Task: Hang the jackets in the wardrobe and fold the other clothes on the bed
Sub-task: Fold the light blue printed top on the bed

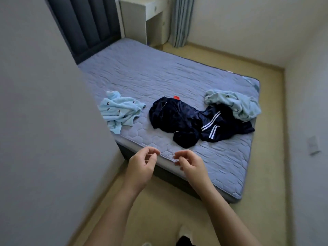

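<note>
Four crumpled garments are lying on the bed [159,71]: navy jacket [174,118] at centre, navy white-striped garment [218,126] touching it at 3 o'clock, one pale-blue printed garment [119,110] at 9 o'clock, another pale-blue garment [236,103] at 2 o'clock, overlapping the striped one. Left hand [142,166] and right hand [191,166] are hovering at 6 o'clock, fingers loosely curled, grasping nothing. Risk: lifting the jacket could be dragging its touching neighbour floorward. Jacket's long axis is running 11 to 5 o'clock, red tab [176,98] pointing to 12.

L hand [142,167] fingers loose-curled, empty | R hand [190,166] same | both arms fwd
</note>
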Demonstrator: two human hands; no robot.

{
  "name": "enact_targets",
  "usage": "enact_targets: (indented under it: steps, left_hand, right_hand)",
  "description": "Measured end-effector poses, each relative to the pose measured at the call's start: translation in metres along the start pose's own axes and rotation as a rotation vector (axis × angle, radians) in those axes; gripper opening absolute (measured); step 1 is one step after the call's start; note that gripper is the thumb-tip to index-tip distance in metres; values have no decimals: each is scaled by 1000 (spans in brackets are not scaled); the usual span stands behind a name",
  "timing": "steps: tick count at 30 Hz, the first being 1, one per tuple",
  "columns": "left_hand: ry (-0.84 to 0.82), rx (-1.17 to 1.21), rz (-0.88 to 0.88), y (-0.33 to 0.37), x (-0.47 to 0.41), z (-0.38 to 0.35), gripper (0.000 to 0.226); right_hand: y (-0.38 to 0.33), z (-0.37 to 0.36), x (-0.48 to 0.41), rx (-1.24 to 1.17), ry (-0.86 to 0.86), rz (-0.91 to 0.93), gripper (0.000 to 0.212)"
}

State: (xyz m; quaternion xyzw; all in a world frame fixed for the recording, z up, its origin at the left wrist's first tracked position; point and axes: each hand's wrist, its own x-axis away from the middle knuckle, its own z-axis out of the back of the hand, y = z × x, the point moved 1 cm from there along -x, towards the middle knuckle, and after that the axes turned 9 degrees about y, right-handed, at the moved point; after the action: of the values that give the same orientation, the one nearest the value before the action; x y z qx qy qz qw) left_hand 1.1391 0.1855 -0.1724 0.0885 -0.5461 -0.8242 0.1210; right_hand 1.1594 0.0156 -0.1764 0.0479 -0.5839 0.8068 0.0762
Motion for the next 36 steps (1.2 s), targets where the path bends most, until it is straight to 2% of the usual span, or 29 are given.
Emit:
enact_targets:
  steps: [6,15,19,22,25,29,33,36]
  left_hand:
    - [-150,-27,-1,7,-74,-80,20]
    - [-204,-180,135,-22,-197,-188,18]
    - [-278,-269,160,-76,-261,-251,17]
    - [-420,-407,166,-142,-299,-296,14]
    - [-556,-609,154,-216,-349,-325,42]
    - [-466,-829,40,-285,-450,-358,72]
    - [-342,-818,93,-324,-537,-400,99]
    - [-328,-794,244,-359,-581,-418,117]
  right_hand:
    - [27,39,-89,-70,98,-84,27]
    - [89,78,-265,33,59,-238,31]
    - [155,67,-340,61,33,-365,31]
    - [221,50,-392,94,25,-478,23]
    - [289,31,-439,151,21,-599,36]
    - [355,-4,-512,239,71,-544,67]
    - [387,-43,-575,29,215,-649,75]
    - [406,-69,-600,-129,260,-742,80]
